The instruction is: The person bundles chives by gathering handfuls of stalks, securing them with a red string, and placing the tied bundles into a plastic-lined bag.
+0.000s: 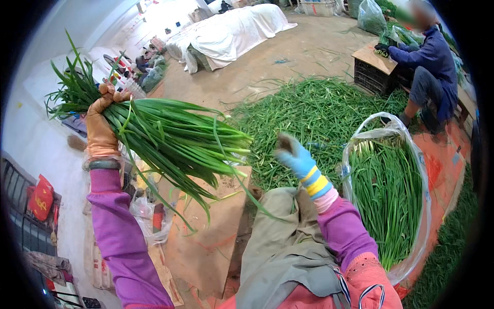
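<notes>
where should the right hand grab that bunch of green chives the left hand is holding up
Probably at the loose pale stem ends, coming in from the right. The left hand grips the bunch of chives only near its leafy end, so the stems fan and droop toward the right hand, which is open and closest to that end.

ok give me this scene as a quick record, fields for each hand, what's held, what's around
left hand: left hand in a tan glove, raised, fingers closed around a bunch of green chives
right hand: right hand in a blue glove, open, holding nothing, just right of the bunch's leaf ends
in front: heap of loose chives on the floor
right side: clear plastic bag filled with chives
below the bunch: sheet of cardboard
other person: co-worker in blue, seated at a dark crate, upper right
</notes>
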Demonstrator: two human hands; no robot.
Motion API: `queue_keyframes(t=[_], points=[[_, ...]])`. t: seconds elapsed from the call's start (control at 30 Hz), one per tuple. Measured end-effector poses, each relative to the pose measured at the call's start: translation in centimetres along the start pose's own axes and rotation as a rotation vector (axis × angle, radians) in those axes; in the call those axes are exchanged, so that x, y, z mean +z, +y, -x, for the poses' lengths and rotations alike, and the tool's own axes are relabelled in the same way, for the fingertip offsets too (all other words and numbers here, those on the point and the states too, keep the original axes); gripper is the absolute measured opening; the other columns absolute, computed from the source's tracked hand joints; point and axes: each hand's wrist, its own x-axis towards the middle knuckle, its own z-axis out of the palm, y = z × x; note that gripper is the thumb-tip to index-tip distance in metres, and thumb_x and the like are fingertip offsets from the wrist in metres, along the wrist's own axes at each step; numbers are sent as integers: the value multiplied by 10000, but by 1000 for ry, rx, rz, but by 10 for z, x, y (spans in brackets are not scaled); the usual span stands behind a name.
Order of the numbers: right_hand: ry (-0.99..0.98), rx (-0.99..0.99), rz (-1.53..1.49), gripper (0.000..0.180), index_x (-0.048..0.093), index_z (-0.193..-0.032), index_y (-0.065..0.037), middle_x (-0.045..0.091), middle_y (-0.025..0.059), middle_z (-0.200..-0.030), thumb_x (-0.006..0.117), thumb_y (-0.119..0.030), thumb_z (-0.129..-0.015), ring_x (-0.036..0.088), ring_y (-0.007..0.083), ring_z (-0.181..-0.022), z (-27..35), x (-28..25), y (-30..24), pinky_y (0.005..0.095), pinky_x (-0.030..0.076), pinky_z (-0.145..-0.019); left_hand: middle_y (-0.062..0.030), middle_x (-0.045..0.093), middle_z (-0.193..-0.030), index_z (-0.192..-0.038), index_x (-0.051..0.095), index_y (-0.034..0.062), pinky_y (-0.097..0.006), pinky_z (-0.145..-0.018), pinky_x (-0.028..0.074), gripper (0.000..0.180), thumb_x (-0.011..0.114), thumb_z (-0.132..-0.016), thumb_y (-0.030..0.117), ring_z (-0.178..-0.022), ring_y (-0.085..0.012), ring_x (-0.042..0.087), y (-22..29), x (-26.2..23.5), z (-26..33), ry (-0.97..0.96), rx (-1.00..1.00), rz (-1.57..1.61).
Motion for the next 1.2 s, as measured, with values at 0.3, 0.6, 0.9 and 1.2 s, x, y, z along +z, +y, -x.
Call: queue_keyframes(t=[0.3, 0.6, 0.9, 1.2], points=[[-436, -80, -445, 477, 512, -1178, 4, 610, 110, -1010, 683, -146, -758, 588, 159, -891, -48, 63, -59, 280, 473, -800, -42, 528, -798, -863, 580, 68, -347, -810, 426, 210, 528, -674, -8, -698, -183, 516, 0, 26, 17, -46, -48, 63], [-347, -74, -12, 199, 644, -941, -28, 594, 52, -706, 554, -182, -853, 538, 105, -637, -3, 35, -27, 252, 433, -579, -34, 520, -779, -838, 563, 61, -318, -760, 442, 212, 517, -651, -27, -696, -179, 520, 8, 6, 28, -115, -94, 114], [-45, -525, 907, 872, 327, -1339, -70, 444, 208, -1232, 750, -220, -591, 458, 371, -1108, 5, 23, -22, 430, 396, -924, -37, 541, -798, -853, 564, 62, -316, -767, 442, 204, 554, -665, -14, -706, -183, 524, 13, -9, 28, -111, -81, 173], [-326, -1088, 334, 304, 617, -1044, -115, 605, 100, -991, 630, -110, -740, 584, 260, -918, 1, 80, -79, 364, 462, -819, -19, 523, -773, -888, 565, 84, -350, -791, 440, 208, 547, -693, 15, -703, -170, 527, 9, 4, 29, 2, -45, 84]])
